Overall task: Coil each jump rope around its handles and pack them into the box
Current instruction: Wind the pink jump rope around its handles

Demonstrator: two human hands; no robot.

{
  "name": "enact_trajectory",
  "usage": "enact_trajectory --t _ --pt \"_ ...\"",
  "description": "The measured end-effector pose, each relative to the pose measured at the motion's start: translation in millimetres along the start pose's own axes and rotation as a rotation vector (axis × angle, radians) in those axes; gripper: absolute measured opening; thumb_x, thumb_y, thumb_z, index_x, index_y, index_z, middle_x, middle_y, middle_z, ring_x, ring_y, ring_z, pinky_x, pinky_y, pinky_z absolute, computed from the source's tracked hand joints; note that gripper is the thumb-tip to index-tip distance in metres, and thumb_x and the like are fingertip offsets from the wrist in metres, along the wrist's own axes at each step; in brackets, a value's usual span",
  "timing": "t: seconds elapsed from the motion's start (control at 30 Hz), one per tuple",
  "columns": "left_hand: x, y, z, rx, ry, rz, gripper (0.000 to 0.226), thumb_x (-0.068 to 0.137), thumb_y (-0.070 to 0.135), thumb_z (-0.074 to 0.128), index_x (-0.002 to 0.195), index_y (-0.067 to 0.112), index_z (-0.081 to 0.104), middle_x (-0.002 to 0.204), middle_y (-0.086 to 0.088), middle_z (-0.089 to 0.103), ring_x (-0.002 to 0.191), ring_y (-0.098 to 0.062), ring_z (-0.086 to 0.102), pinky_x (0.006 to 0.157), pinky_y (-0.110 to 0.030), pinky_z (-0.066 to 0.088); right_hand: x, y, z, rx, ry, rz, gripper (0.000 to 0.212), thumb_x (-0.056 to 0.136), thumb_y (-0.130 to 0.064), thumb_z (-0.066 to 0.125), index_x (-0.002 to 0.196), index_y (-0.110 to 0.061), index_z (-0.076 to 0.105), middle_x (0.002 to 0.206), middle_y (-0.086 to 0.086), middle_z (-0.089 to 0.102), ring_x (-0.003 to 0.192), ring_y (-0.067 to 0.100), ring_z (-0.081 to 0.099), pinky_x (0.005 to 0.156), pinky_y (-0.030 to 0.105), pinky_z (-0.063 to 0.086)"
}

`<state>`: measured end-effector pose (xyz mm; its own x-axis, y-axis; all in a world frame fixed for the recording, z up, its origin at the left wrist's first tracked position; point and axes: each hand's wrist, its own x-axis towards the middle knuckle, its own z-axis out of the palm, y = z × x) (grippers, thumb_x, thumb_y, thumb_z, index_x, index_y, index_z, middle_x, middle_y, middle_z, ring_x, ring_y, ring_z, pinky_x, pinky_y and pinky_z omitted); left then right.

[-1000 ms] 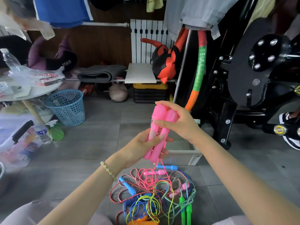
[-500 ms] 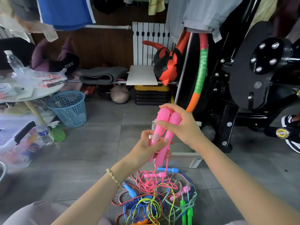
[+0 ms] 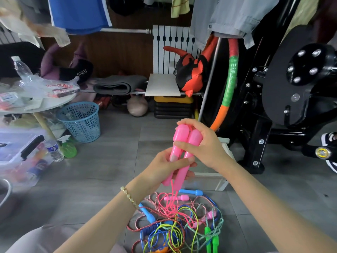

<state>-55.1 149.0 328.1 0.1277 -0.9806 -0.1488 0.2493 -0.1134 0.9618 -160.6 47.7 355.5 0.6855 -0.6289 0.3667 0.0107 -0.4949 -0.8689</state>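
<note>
2 pink handles (image 3: 183, 151) held side by side, long axis near upright, tops leaning right. Left hand (image 3: 164, 168) grips the lower shafts, right hand (image 3: 205, 145) wraps the bulb tops. Pink cord (image 3: 172, 189) hangs uncoiled from the bottom ends, straight down into the rope pile (image 3: 182, 225) on the floor. White box (image 3: 209, 181) on the floor just beyond the hands. Winding probably needs 1 hand freed; left is nearer the cord.

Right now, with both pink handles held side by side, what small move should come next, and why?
Probably the right hand should let go and reach down for the pink cord, leaving the left hand to grip the pink handles alone. Both hands hold the handles together, yet the cord hangs unwound from their lower ends into the tangled pile of ropes on the floor.
</note>
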Motion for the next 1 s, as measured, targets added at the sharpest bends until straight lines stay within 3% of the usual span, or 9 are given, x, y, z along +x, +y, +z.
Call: enact_trajectory --t 0.13,0.4,0.53,0.7,0.8,0.83,0.9,0.93,1.0 --pt "-0.1 -5.7 2.3 0.026 0.091 0.073 0.017 0.086 0.01 0.065 0.103 0.008 0.063 0.091 -0.013 0.072 0.069 -0.02 0.07 0.067 -0.028 0.059 1.3 1.5 0.7 -0.015 0.01 0.0 0.044 0.073 -0.014 0.079 0.111 -0.021 0.06 0.11 -0.011 0.062 0.097 0.005 0.06 0.084 0.019 0.05" --pt "-2.9 -2.9 -5.3 0.11 -0.046 -0.057 0.016 0.089 0.025 0.059 0.094 0.011 0.065 0.075 -0.005 0.071 0.064 -0.017 0.067 0.067 -0.027 0.057 0.4 6.9 5.6 0.021 0.037 0.018 0.045 0.072 -0.015 0.08 0.109 -0.029 0.06 0.104 -0.018 0.061 0.094 0.007 0.061 0.08 0.027 0.055" --pt "-7.7 -9.9 -9.0 0.106 -0.072 -0.073 0.045 0.076 0.032 0.066 0.11 0.004 0.06 0.093 -0.011 0.073 0.075 -0.026 0.068 0.076 -0.035 0.058 -1.1 11.8 6.7 0.031 0.041 -0.007 0.043 0.073 -0.014 0.079 0.11 -0.025 0.06 0.106 -0.022 0.06 0.099 0.003 0.059 0.087 0.022 0.05" --pt "-4.5 -14.0 -4.8 0.233 0.05 0.058 0.023 0.094 0.019 0.055 0.105 0.0 0.061 0.074 -0.003 0.069 0.051 -0.012 0.058 0.05 -0.02 0.049 -0.3 14.6 5.0 0.076 0.085 0.006 0.045 0.072 -0.011 0.079 0.112 -0.023 0.061 0.107 -0.011 0.063 0.096 0.007 0.062 0.083 0.022 0.052" --pt "0.0 -12.1 -5.6 0.214 0.046 0.054 0.024 0.095 0.02 0.053 0.105 -0.001 0.061 0.072 0.0 0.07 0.05 -0.01 0.057 0.051 -0.019 0.049 1.5 15.3 3.9 0.072 0.09 0.034 0.062 0.075 -0.013 0.076 0.129 -0.026 0.049 0.12 -0.01 0.057 0.105 -0.003 0.056 0.085 0.012 0.046" --pt "1.4 -11.6 -6.1 0.187 0.047 0.049 0.025 0.095 0.021 0.053 0.105 0.0 0.061 0.073 0.0 0.07 0.051 -0.01 0.057 0.053 -0.02 0.049 1.1 18.9 3.2 0.122 0.071 0.103 0.071 0.077 -0.019 0.074 0.138 -0.028 0.038 0.127 -0.01 0.051 0.11 -0.005 0.052 0.086 0.009 0.044" --pt "4.6 -8.9 -7.6 0.108 0.054 0.045 0.024 0.095 0.022 0.052 0.105 0.003 0.062 0.074 -0.001 0.069 0.053 -0.01 0.057 0.054 -0.02 0.049 -7.2 23.8 4.2 0.281 -0.054 0.288 0.08 0.077 -0.049 0.066 0.145 -0.033 0.026 0.13 -0.002 0.045 0.109 0.003 0.05 0.087 0.014 0.043" --pt "6.6 -7.0 -8.8 0.069 0.054 0.047 0.024 0.095 0.022 0.051 0.105 0.004 0.062 0.073 -0.001 0.068 0.053 -0.01 0.057 0.053 -0.02 0.048 -14.3 28.7 5.0 0.333 -0.179 0.334 0.077 0.075 -0.065 0.059 0.142 -0.033 0.034 0.124 0.007 0.049 0.101 0.009 0.051 0.088 0.02 0.041" --pt "10.3 -3.0 -10.5 0.0 0.042 0.045 0.024 0.094 0.024 0.051 0.101 0.005 0.063 0.073 -0.001 0.066 0.053 -0.009 0.056 0.053 -0.019 0.048 -26.8 38.1 9.6 0.381 -0.383 0.371 0.07 0.076 -0.078 0.042 0.123 -0.028 0.058 0.094 0.012 0.057 0.082 0.009 0.053 0.088 0.028 0.041"
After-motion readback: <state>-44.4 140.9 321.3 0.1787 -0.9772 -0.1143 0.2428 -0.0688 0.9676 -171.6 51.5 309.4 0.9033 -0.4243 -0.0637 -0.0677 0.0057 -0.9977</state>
